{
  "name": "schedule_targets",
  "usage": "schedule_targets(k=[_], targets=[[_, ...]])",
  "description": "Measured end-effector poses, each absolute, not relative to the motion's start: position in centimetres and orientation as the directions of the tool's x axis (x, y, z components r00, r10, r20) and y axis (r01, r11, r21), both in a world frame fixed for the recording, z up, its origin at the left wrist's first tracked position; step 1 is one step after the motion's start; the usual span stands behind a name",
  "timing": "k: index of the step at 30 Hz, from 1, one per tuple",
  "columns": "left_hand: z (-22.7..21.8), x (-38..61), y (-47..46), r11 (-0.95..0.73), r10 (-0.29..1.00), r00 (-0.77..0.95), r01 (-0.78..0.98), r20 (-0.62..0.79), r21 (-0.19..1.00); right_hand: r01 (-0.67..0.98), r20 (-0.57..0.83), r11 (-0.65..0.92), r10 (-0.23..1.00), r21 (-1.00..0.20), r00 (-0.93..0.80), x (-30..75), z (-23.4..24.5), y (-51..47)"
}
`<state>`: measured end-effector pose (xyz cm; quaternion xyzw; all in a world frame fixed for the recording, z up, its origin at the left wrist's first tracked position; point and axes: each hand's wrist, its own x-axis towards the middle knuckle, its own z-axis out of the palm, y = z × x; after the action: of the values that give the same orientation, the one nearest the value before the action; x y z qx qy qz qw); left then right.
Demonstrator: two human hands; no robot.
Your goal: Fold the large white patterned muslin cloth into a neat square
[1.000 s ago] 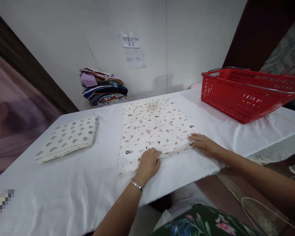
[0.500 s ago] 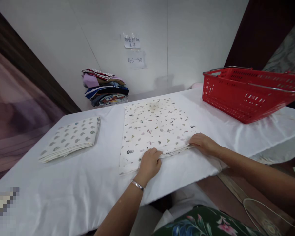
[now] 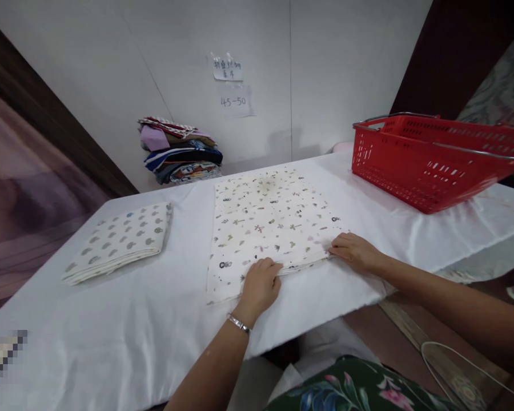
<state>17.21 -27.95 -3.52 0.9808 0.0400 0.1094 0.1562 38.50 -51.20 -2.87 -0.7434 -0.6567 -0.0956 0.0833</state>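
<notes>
A white cloth (image 3: 269, 214) with a small print of plants and figures lies folded in layers on the white-covered table. My left hand (image 3: 261, 283), with a silver bracelet at the wrist, is closed on its near edge, thumb below and fingers on top. At the near right corner, my right hand (image 3: 354, 251) pinches the same layered edge. Both hands rest low against the table. Left of this cloth lies a second folded cloth (image 3: 124, 237), white with grey mushroom-like shapes, which neither hand touches.
A red plastic basket (image 3: 415, 171) with metal handles stands at the right of the table (image 3: 154, 337). Behind the table's far edge, a stack of folded fabrics (image 3: 182, 157) sits by the wall. Two paper signs (image 3: 233, 101) hang above. A pinkish curtain (image 3: 25, 200) hangs at left.
The view has shifted very slightly. Both hands stay at the near edge of the printed cloth, and the cloth keeps its shape.
</notes>
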Motion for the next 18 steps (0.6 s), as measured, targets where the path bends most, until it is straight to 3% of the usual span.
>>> schedule_targets(k=[11, 18], targets=[[-3.7, 17.2, -28.0, -0.952, 0.103, 0.965, 0.025, 0.243, 0.307, 0.999, 0.189, 0.005, 0.982, 0.032, -0.011, 38.4, -1.8, -51.9], [-4.1, 17.1, -27.9, -0.943, 0.167, 0.926, 0.050, 0.339, 0.329, 0.999, 0.175, -0.017, 0.985, 0.033, 0.011, 39.5, -2.5, -52.3]])
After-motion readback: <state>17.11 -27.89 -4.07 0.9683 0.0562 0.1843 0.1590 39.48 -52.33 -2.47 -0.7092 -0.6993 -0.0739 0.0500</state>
